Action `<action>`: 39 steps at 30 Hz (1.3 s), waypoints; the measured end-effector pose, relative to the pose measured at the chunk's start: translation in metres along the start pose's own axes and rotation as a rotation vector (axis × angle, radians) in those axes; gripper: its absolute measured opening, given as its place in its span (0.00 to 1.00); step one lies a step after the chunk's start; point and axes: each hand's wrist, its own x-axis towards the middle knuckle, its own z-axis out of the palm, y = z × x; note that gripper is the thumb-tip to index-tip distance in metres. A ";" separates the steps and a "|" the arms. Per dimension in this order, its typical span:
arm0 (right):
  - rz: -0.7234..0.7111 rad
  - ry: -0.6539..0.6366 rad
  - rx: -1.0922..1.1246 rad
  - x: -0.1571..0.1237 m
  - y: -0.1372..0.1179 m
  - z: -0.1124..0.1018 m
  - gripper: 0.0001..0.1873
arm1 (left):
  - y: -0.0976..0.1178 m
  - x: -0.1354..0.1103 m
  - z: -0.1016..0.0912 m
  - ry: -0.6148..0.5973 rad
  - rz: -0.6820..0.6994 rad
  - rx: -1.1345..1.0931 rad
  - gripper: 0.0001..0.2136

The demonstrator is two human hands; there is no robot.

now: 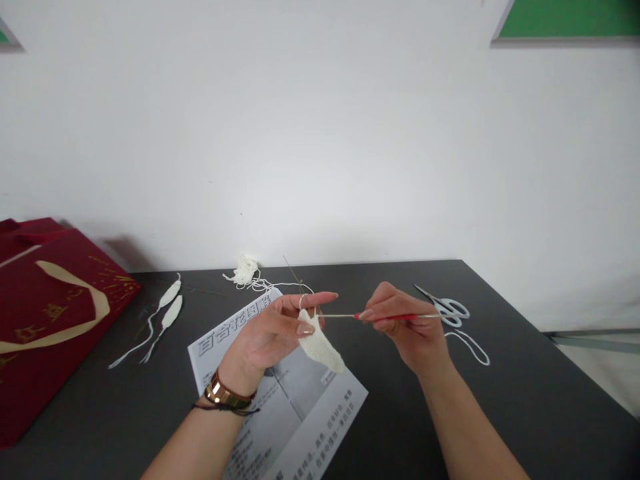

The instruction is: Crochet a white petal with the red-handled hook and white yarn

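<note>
Pinched between the thumb and fingers of my left hand (273, 330) is a white crocheted piece (321, 349), its rounded end hanging down to the right. White yarn (301, 302) loops around my raised left index finger. My right hand (407, 330) grips a crochet hook (400, 317) by its red handle, held level. The hook's thin shaft points left, and its tip meets the upper edge of the crocheted piece. A thin wire (291, 268) sticks up behind my left fingers; its lower end is hidden.
A printed sheet (240, 400) lies under my hands on the black table (500, 413). Behind it sits a white yarn heap (246, 270). Scissors (450, 310) and a yarn scrap (475, 348) are at right; two white crocheted pieces (173, 311) and a red gift bag (55, 320) at left.
</note>
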 end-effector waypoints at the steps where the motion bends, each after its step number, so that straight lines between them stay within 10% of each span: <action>1: -0.022 -0.006 -0.032 0.000 -0.002 0.000 0.04 | 0.000 0.000 0.000 0.001 0.003 0.003 0.23; 30: 0.072 0.016 0.213 -0.001 0.009 -0.003 0.03 | -0.004 0.001 -0.008 -0.083 -0.001 0.007 0.23; 39: 0.491 0.186 0.573 0.002 0.018 0.012 0.08 | -0.002 -0.002 0.000 0.052 0.104 0.284 0.18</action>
